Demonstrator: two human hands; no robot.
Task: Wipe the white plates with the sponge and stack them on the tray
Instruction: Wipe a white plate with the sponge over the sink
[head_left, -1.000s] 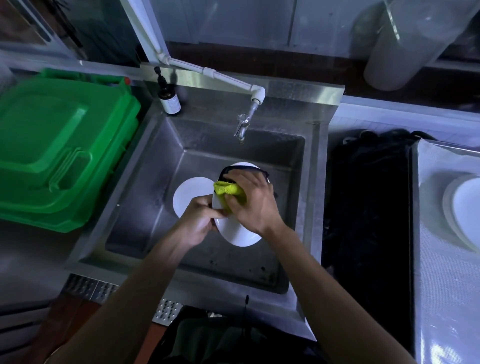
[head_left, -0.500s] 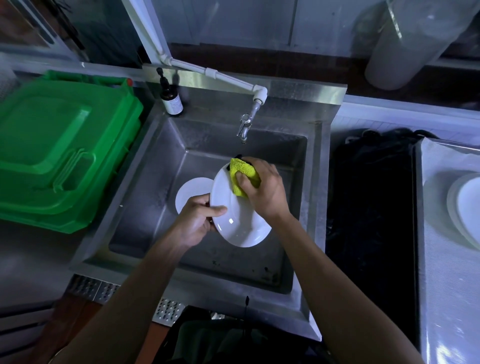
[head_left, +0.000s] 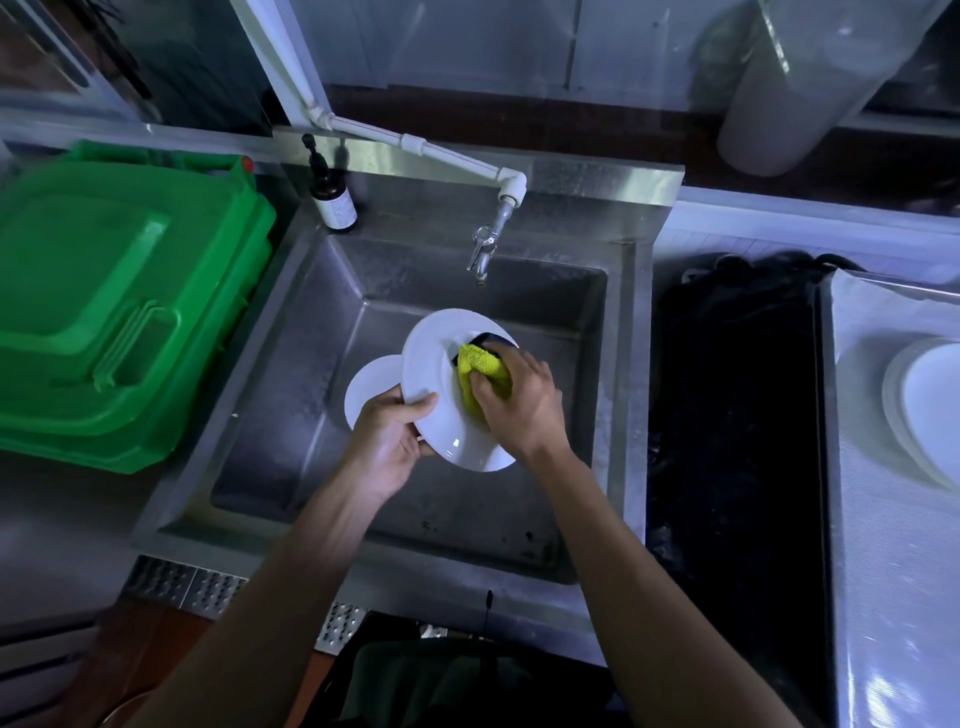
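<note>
Plates are what you are handling, and the one being wiped (head_left: 434, 384) is tilted on edge over the sink (head_left: 291, 364), not resting on anything. Your left hand (head_left: 387, 441) pinches its lower left rim, thumb on the face and the other fingers hidden behind it. Your right hand (head_left: 519, 410) has its fingers curled round the yellow sponge (head_left: 480, 376) and presses it against the right side of the plate's face. The main risk is that pinch: it is the only support, and the sponge pushes on the side away from it, so a hard stroke could lever the rim out of your fingers, more so if the surface is wet, which I cannot tell. A second plate (head_left: 371, 384) lies on the sink floor just beneath and to the left, so a drop would likely land on it and chip both. The tap (head_left: 480, 254) hangs near the raised upper rim; lifting carelessly could knock it. Wiped plates (head_left: 930, 410) sit on the tray (head_left: 883, 519) far right, well apart, past a dark gap, so carry with a firmer hold.
</note>
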